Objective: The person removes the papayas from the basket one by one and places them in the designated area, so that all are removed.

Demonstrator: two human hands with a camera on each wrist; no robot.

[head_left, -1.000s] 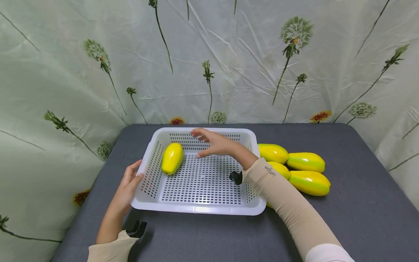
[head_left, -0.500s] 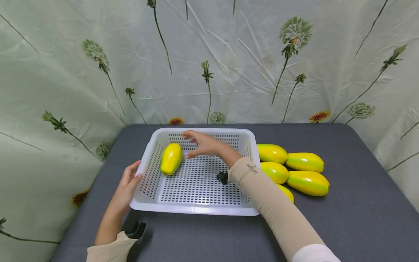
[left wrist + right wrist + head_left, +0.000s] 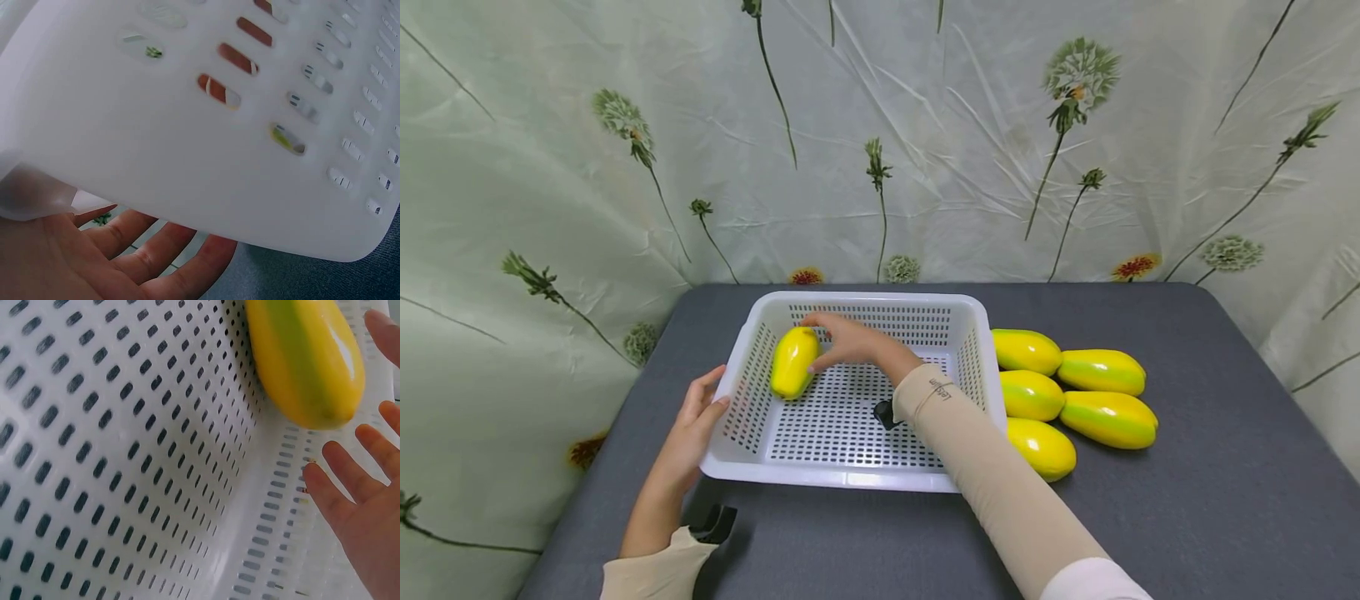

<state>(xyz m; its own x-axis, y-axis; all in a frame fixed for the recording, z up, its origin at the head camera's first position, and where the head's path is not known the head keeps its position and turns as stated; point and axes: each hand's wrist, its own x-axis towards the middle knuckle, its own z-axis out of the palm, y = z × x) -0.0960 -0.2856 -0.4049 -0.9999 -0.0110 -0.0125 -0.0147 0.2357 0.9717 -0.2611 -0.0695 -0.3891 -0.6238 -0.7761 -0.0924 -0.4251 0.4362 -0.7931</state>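
Observation:
A yellow papaya (image 3: 793,362) lies inside the white plastic basket (image 3: 850,479), toward its left end. My right hand (image 3: 850,342) reaches over the basket, thumb and forefinger spread at the papaya's right side and top end. In the right wrist view, the spread fingers (image 3: 350,475) stand just off the green-streaked papaya (image 3: 309,362), with nothing held. My left hand (image 3: 688,425) grips the basket's left rim, the thumb on the near side. The left wrist view has its fingers (image 3: 165,247) passing behind the rim's edge; the thumb is mostly hidden there.
Several more papayas (image 3: 1108,419) lie in a group on the dark grey table (image 3: 1210,500), right of the basket; the nearest one (image 3: 1041,450) sits against the basket's right wall. A flower-print curtain (image 3: 955,167) hangs behind the table.
My right hand has moved left and slightly down across the basket to the papaya. The left hand and the basket stay put. More of the papayas at right has come into sight.

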